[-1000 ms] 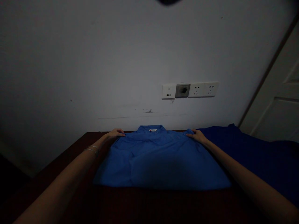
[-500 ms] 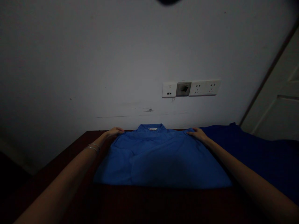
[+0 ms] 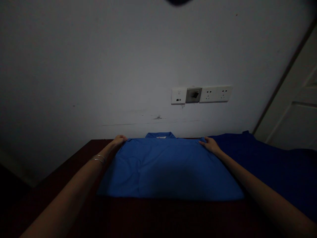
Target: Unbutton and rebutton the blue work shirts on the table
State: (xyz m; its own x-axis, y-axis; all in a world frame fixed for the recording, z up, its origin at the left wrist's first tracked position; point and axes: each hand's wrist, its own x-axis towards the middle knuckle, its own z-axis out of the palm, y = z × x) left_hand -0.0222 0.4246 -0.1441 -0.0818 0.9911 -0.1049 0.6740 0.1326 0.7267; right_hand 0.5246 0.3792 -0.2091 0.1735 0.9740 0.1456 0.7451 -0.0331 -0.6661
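A blue collared shirt [image 3: 170, 168] lies folded over on a dark reddish-brown table [image 3: 81, 157], its collar [image 3: 150, 135] and white label showing at the far edge by the wall. My left hand [image 3: 120, 139] pinches the far left corner of the folded cloth. At the far right corner, my right hand [image 3: 209, 144] grips the cloth between thumb and fingers. Between both hands the upper edge runs nearly straight. Some creases mark the left half, and a shadow falls on the middle.
Darker blue cloth [image 3: 262, 165] covers the right side, beyond my right forearm. A pale wall [image 3: 119, 76] rises directly behind the table, with a row of sockets and a switch [image 3: 201, 95]. At the far right stands a white panelled door [image 3: 302, 109].
The folded edge between my hands has been pulled straighter and a little higher, covering more of the collar label. Both hands keep hold of the shirt, and the cloth looks smoother.
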